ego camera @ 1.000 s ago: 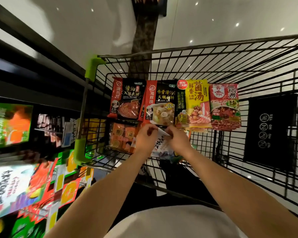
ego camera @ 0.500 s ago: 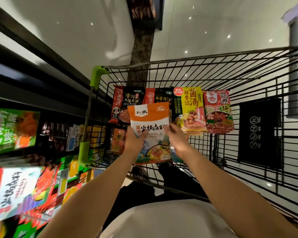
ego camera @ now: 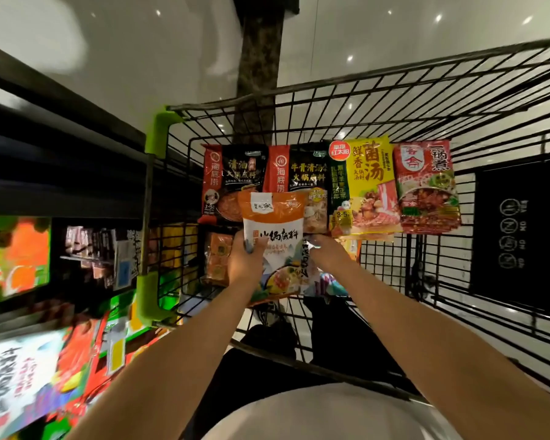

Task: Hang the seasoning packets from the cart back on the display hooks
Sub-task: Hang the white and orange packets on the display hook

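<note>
1. Left hand [ego camera: 246,260] grips the left edge of an orange-and-white packet [ego camera: 275,231], fingers curled round it, holding it upright over the cart [ego camera: 394,100].
2. Right hand [ego camera: 326,255] is at the packet's right side, fingers curled on a second packet [ego camera: 308,268] partly hidden behind the first; exact grip is hard to tell.
3. The orange-and-white packet sits above the near left part of the cart basket, overlapping the row behind it.
4. Four packets lean in a row along the cart's far inner wall: black-and-red packet [ego camera: 234,182] at the left end, second black-and-red packet [ego camera: 302,176] next, yellow packet [ego camera: 362,185], red packet [ego camera: 426,185] at the right end.
5. More orange packets [ego camera: 218,262] lie low in the basket near the left wall, below the left hand.
6. Green corner guards [ego camera: 159,128] on the cart's left side.
7. Display shelf [ego camera: 29,265] with hanging packets just left of the cart, blurred.
8. Black sign panel [ego camera: 515,236] on the cart's right side.
</note>
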### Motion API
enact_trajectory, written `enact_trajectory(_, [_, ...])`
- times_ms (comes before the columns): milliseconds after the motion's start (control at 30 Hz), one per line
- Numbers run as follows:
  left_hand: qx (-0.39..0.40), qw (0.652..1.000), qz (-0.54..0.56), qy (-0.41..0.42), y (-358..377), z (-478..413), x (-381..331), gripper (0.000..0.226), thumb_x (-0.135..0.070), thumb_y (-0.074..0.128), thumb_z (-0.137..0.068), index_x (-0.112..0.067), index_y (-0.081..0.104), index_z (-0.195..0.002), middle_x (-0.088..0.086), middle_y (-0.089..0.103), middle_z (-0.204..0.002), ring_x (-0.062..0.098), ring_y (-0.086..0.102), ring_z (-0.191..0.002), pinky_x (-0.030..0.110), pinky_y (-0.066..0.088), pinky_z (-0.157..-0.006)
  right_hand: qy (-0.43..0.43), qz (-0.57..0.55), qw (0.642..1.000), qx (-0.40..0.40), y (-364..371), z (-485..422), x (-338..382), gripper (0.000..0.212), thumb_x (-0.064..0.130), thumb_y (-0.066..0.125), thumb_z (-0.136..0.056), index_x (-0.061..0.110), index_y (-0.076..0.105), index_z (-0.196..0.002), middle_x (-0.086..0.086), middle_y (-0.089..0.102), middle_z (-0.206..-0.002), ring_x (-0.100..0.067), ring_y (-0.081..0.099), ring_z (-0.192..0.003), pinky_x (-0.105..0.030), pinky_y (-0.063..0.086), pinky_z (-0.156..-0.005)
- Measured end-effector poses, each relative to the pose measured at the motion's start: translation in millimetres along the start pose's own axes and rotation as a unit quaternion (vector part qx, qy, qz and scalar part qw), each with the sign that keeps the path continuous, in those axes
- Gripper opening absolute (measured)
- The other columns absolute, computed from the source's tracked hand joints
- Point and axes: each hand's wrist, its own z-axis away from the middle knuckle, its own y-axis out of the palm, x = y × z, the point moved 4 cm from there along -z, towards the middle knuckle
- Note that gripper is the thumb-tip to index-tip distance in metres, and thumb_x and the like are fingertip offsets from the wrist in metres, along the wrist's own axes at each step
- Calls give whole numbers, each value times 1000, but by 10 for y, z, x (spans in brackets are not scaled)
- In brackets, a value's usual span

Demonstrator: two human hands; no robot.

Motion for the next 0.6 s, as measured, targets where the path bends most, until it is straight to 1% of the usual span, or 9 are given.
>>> enact_trajectory(67, [10,1000,6,-11,62,-42,54,26,-41,65,-100,-33,51,-120,-2,69,-111,28,68,-101,49,58,-88,-4,84,996,-2,157,-259,-178,64,28,52,-83,19,47,-146,-10,49,-149,-36,44,-139,-47,44,-107])
enact_trajectory(133, [18,1000,6,-8,120,-68,88,28,-42,64,-100,-32,52,-124,0,69,-114,28,68,-102,47,58,-85,-13,165,986,-19,317,-388,-314,75,34,46,-84,21,30,-155,-10,32,-162,-38,24,-152,-58,25,-121])
enact_trajectory(167, [21,1000,1,-2,148,-72,97,29,-40,64,-101,-30,52,-125,-1,68,-114,26,67,-102,42,56,-81,-11,179,983,-29,338,-320,-298,75,34,45,-86,20,25,-157,-10,26,-165,-38,18,-153,-59,19,-122])
enact_trajectory(233, [26,1000,-1,2,197,-72,97,34,-37,62,-103,-24,51,-132,-1,65,-113,23,63,-100,34,47,-77,-10,190,980,-54,269,-110,-173,69,30,50,-91,18,29,-156,-12,28,-162,-39,19,-152,-59,19,-122])
enact_trajectory(333, [20,999,18,-25,243,-42,123,38,-36,59,-104,-24,48,-138,-2,63,-114,21,61,-98,35,46,-79,-19,216,973,-75,229,27,-119,65,22,59,-92,20,35,-153,-16,31,-158,-41,24,-149,-57,17,-123])
enact_trajectory(367, [20,999,20,-33,254,-30,129,39,-37,58,-105,-24,47,-139,-3,63,-114,22,61,-97,35,47,-80,-25,220,972,-85,217,71,-116,61,20,60,-92,20,40,-150,-18,33,-155,-42,27,-147,-55,18,-122])
enact_trajectory(500, [27,999,13,-23,242,-38,121,34,-36,59,-104,-25,48,-134,-5,63,-109,22,63,-96,35,48,-79,-53,186,973,-124,68,183,-100,34,8,55,-95,18,67,-125,-17,55,-133,-39,53,-123,-46,41,-109])
enact_trajectory(533, [28,999,14,-20,224,-38,114,32,-36,60,-104,-26,49,-133,-5,65,-110,22,64,-97,34,48,-78,-56,177,974,-133,8,224,-77,32,7,56,-95,18,69,-122,-15,58,-129,-38,54,-120,-44,42,-105])
enact_trajectory(600, [27,999,12,-13,180,-15,82,33,-36,62,-102,-26,51,-132,-4,67,-113,21,66,-97,33,49,-77,-59,187,971,-139,-58,313,-16,30,7,57,-95,16,68,-121,-13,61,-123,-38,56,-115,-37,41,-88])
